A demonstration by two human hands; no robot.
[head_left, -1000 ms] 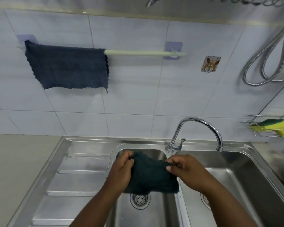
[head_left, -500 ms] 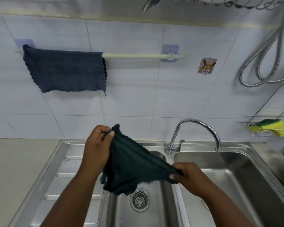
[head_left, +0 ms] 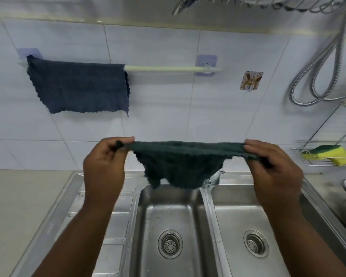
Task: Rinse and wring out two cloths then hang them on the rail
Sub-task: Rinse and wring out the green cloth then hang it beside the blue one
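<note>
- Nearest you, the steel sink (head_left: pixel 205 226) has two basins side by side, each with a round drain; the left drain (head_left: pixel 170 244) sits in the narrower basin, the right drain (head_left: pixel 256 243) in the wider one.
- A ribbed draining board (head_left: pixel 116 226) lies to the left of the basins, with a pale counter (head_left: pixel 22 206) beyond it on the far left.
- Your left hand (head_left: pixel 105 164) is closed, pinching one top corner of the dark green cloth (head_left: pixel 180 164) between thumb and fingers.
- Your right hand (head_left: pixel 276 166) is closed too, gripping the opposite top corner of the same cloth.
- The cloth is pulled taut along its top edge between your hands and sags in the middle, hanging in the air above the far end of the left basin, clear of the steel.
- Just behind the cloth's lower edge, the base of the tap (head_left: pixel 213 179) shows; the rest is hidden.
- On the right, a wire rack (head_left: pixel 308 162) on the wall holds a yellow and green sponge (head_left: pixel 332 154).
- Farther back on the tiled wall, a blue cloth (head_left: pixel 78 86) hangs over the left half of the pale rail (head_left: pixel 168 68); the right half of the rail is bare.
- Right of the rail are a small patterned hook (head_left: pixel 251 80) and a looped metal hose (head_left: pixel 318 76).
</note>
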